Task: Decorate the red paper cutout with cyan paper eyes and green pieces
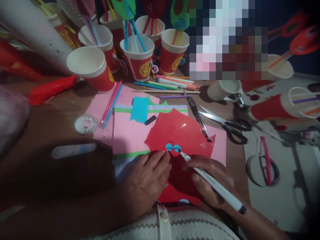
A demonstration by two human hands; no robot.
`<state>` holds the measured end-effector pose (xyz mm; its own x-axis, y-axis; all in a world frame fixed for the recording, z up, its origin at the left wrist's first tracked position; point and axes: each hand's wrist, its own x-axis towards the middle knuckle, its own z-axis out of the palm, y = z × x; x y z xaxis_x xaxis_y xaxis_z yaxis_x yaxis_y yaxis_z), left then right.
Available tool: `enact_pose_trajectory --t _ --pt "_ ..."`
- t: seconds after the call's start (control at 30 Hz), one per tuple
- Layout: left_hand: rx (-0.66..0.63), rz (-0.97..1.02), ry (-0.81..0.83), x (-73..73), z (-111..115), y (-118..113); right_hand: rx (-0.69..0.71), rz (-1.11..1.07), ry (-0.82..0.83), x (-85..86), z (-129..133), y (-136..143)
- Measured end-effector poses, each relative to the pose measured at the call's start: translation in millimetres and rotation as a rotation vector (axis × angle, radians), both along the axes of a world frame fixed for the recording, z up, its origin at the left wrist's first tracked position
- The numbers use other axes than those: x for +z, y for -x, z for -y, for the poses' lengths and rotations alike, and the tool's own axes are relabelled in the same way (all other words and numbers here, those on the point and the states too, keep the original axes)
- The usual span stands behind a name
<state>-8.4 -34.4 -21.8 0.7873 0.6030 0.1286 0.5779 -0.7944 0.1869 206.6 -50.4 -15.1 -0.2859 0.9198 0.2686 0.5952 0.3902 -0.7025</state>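
Observation:
A white marker pen lies in the grip of my right hand, its tip touching or just above a blue paper eye. Beside it is a second blue eye; both have black markings and sit on a red paper cutout with scalloped edges. My left hand rests flat on the left part of the red paper, fingers stretched out. Under the cutout are pink sheets with green strips. A small black pen cap lies near a blue paper piece.
Scissors and a craft knife lie to the right. Several red paper cups, one a plain empty-looking cup, line the back. Markers, a tape roll, a white mug and a glue-like tube surround the paper.

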Motion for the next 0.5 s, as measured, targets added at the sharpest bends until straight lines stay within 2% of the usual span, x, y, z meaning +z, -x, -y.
enact_pose_trajectory --t 0.1,0.17,0.37,0.5 --pt "0.009 -0.008 0.010 0.5 0.1 0.1 0.059 -0.055 -0.013 -0.7 -0.3 -2.2" --pt "-0.005 -0.032 0.013 1.7 -0.3 0.0 0.048 -0.085 0.023 -2.2 1.0 -2.7" --pt "-0.040 -0.077 0.016 4.3 -3.2 -2.4 -0.146 -0.004 0.200 -5.4 8.3 2.7" --pt "-0.031 -0.054 0.014 2.4 -3.1 -2.8 -0.074 0.018 0.166 -3.0 5.2 5.6"
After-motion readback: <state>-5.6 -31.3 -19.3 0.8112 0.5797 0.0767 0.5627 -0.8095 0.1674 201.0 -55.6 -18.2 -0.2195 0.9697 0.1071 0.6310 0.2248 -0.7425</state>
